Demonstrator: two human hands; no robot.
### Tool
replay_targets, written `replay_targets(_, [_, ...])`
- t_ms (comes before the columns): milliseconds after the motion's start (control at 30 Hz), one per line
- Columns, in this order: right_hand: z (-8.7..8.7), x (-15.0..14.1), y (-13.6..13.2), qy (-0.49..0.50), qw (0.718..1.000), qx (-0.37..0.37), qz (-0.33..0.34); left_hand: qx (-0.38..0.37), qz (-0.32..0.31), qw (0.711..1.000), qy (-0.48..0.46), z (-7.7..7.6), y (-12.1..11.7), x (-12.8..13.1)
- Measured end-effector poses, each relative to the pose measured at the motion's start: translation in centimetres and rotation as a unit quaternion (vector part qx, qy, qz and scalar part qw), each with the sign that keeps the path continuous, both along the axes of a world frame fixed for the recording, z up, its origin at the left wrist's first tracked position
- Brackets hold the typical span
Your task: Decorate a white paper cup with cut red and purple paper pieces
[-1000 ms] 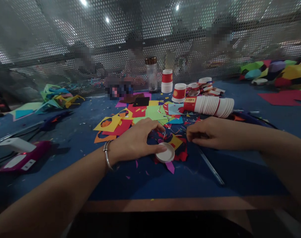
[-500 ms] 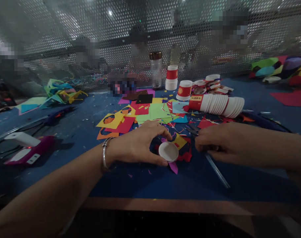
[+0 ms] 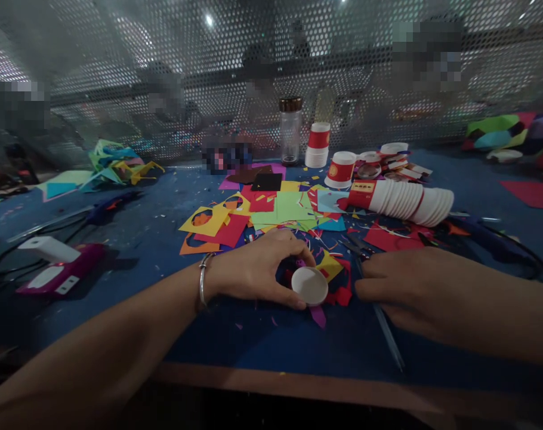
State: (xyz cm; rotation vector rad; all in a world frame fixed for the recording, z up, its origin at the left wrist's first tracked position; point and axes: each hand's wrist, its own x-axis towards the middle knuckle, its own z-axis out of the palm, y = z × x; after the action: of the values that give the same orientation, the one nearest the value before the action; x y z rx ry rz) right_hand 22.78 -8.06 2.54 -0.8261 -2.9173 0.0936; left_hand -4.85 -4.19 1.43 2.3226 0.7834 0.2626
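My left hand (image 3: 271, 272) is curled around a small round white paper cup base (image 3: 309, 286), thumb at its near side and fingers at its far side. Purple, yellow (image 3: 330, 266) and red paper pieces (image 3: 343, 295) lie around or under it; whether they are joined to it, I cannot tell. To the right, my right hand (image 3: 406, 286) has its fingers bent over a clear glue stick (image 3: 390, 341), whose near end slants toward the table edge. Dark scissors (image 3: 355, 245) lie just beyond the right fingers, partly hidden by them.
Coloured paper sheets (image 3: 293, 207) and scraps spread beyond my hands. A stack of paper cups (image 3: 394, 199) lies on its side, with upright cups (image 3: 341, 169) and a glass bottle (image 3: 290, 132) behind. Glue guns (image 3: 497, 242) lie right and left. A purple power strip (image 3: 86, 269) is at left.
The view has shifted slightly, moving most things right and down. The glue stick has swung, its near end now further left and closer to the table edge. My left hand keeps its hold.
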Motion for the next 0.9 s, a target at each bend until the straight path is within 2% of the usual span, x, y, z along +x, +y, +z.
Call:
replay_targets(100, [-0.7,0.1,0.0,-0.043,0.999,-0.012,0.022,0.000,-0.004,1.000,-0.002,-0.1,0.0,0.0])
replay_targets(200, [-1.4,0.0,0.1,-0.033,0.999,0.006,0.032,0.005,0.001,1.000,0.000,-0.2,0.0,0.0])
replay_targets(333, [-1.0,-0.4,0.2,-0.007,0.998,0.044,0.052,0.014,0.011,1.000,0.003,-0.3,-0.1,0.0])
replay_targets(500, [0.4,-0.6,0.3,0.129,0.990,0.050,-0.009,0.008,0.009,1.000,-0.004,-0.4,0.0,0.1])
replay_targets(667, [0.2,-1.1,-0.4,0.261,0.958,0.032,-0.117,-0.018,0.017,0.999,-0.024,-0.6,0.1,0.0])
replay_targets(767, [-0.1,-1.5,-1.0,0.263,0.954,0.008,-0.144,-0.024,0.014,0.999,-0.026,-0.8,0.3,-0.1])
replay_targets(900, [0.1,-2.0,-1.3,0.225,0.968,-0.027,-0.110,-0.024,0.010,0.999,-0.032,-1.1,0.4,-0.1])
